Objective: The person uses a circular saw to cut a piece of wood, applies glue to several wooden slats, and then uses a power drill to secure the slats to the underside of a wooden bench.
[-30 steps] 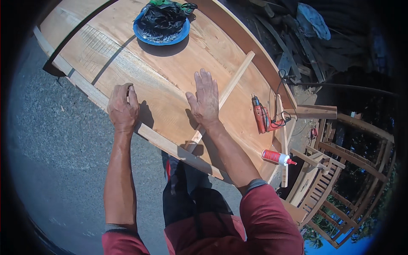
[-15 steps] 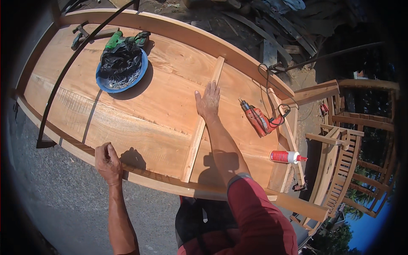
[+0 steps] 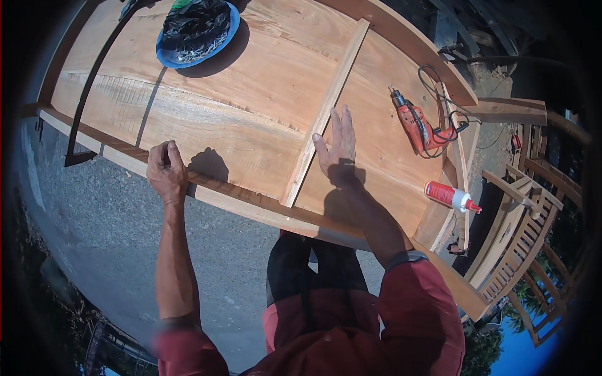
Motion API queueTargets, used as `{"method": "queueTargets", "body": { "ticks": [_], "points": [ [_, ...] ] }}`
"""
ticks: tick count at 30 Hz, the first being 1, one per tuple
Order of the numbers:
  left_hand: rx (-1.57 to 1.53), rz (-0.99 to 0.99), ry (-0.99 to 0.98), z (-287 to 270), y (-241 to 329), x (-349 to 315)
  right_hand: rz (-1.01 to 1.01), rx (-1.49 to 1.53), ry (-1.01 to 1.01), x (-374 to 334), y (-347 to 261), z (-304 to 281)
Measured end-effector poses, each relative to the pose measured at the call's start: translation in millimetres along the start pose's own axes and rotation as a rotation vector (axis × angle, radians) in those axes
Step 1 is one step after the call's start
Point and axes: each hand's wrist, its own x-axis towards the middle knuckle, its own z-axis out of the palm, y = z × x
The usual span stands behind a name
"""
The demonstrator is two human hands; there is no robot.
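Note:
Across the large wooden panel [image 3: 251, 135] lies a narrow wooden batten [image 3: 329, 106], running from the far side rail to the near one. My right hand [image 3: 338, 150] is open beside it, fingers spread, with the thumb and fingertips close to the batten's right edge. Whether they touch it I cannot tell. Over the near rail [image 3: 219, 191], at the left, my left hand [image 3: 167, 172] is closed with its fingers curled toward the thumb. Anything in that hand is too small or hidden to make out.
A blue basin [image 3: 199, 57] holds a black plastic bag and many small nails. To the right lie a red corded drill [image 3: 417, 128] and a red-and-white glue bottle [image 3: 448, 196]. A dark curved bar [image 3: 94, 81] crosses the left end. Wooden furniture [image 3: 511, 235] stands beyond.
My right hand has come off the batten's top and moved nearer, to its right side. My left hand stays closed over the near rail. The view has shifted toward my body.

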Motion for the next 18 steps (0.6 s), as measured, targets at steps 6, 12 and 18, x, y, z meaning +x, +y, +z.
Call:
{"method": "queueTargets", "body": {
  "ticks": [6,12,18],
  "points": [
    [0.019,-0.011,0.023,-7.9,-3.4,0.2,0.218,0.054,-0.013,12.7,-22.6,38.3],
    [-0.014,-0.034,0.025,-2.2,-5.7,-4.0,0.187,-0.215,-0.001,5.5,15.1,83.6],
    [-0.002,-0.015,0.031,-6.2,0.4,-2.3,0.282,0.018,0.036,13.5,-3.6,74.4]
  ]
}}
